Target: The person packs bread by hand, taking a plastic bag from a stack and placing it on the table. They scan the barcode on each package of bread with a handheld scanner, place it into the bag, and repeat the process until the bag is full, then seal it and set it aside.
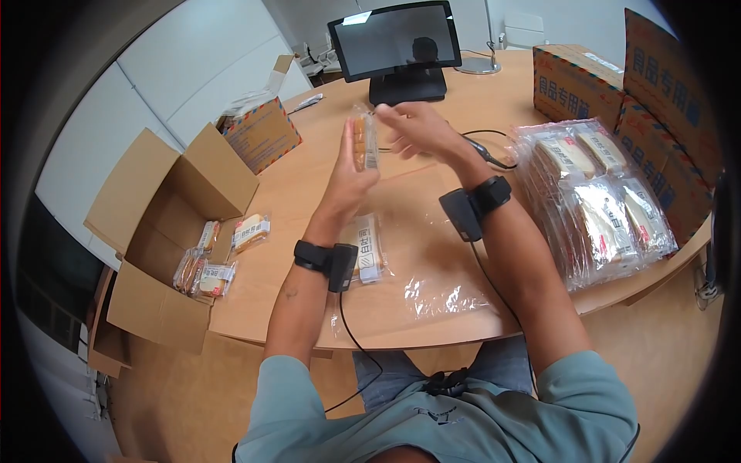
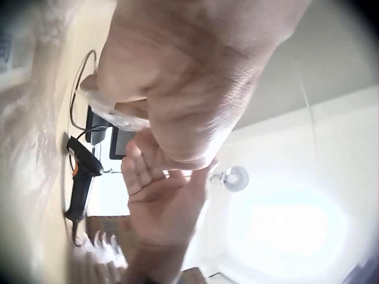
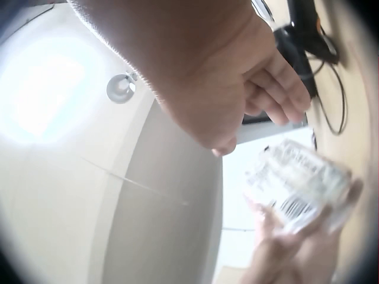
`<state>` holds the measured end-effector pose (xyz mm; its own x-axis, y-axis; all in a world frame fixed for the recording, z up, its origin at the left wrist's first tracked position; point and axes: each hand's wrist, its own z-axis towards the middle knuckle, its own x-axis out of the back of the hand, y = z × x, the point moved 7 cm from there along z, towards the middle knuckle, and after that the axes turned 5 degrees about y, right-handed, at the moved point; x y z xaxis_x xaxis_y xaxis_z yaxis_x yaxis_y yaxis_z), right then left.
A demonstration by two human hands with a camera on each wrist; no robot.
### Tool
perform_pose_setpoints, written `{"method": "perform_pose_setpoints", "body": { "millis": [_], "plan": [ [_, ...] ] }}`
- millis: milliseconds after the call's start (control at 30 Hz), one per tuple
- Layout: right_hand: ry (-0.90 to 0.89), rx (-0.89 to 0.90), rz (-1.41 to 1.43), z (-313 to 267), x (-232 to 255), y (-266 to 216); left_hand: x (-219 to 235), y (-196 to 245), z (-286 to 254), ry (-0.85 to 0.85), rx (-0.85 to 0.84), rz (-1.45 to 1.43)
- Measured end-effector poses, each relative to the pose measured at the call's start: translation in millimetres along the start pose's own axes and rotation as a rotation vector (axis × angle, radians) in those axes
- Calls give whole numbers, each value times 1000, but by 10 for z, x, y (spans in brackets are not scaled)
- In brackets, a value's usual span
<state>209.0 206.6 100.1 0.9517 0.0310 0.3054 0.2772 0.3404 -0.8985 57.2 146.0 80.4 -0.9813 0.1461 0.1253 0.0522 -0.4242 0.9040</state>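
My left hand (image 1: 349, 185) grips a clear-wrapped pack of sliced bread (image 1: 366, 143), raised over the table with its edge toward me. In the right wrist view the pack's printed side with a barcode (image 3: 296, 207) shows, a little blurred, between the left thumb and fingers. Close by the pack's top is my right hand (image 1: 426, 130), empty, its fingers loosely bent. The left wrist view shows its palm (image 2: 166, 207). Beneath the left forearm, partly hidden, a second bread pack (image 1: 369, 243) lies flat on the table.
An open carton (image 1: 147, 301) at left has several bread packs at its mouth. A big clear bag of bread packs (image 1: 594, 201) and cartons (image 1: 575, 85) stand at right. Behind are a monitor (image 1: 397, 42) and a corded scanner (image 2: 83, 171). Clear plastic (image 1: 440, 297) lies in front.
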Motion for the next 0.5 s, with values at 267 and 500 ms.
{"method": "perform_pose_setpoints", "body": {
  "millis": [267, 500],
  "plan": [
    [3, 11, 358, -107, -137, -107, -154, -52, -18, -35, -418, 917],
    [210, 2, 521, 188, 353, 325, 362, -199, -91, -21, -384, 1138]
  ]
}}
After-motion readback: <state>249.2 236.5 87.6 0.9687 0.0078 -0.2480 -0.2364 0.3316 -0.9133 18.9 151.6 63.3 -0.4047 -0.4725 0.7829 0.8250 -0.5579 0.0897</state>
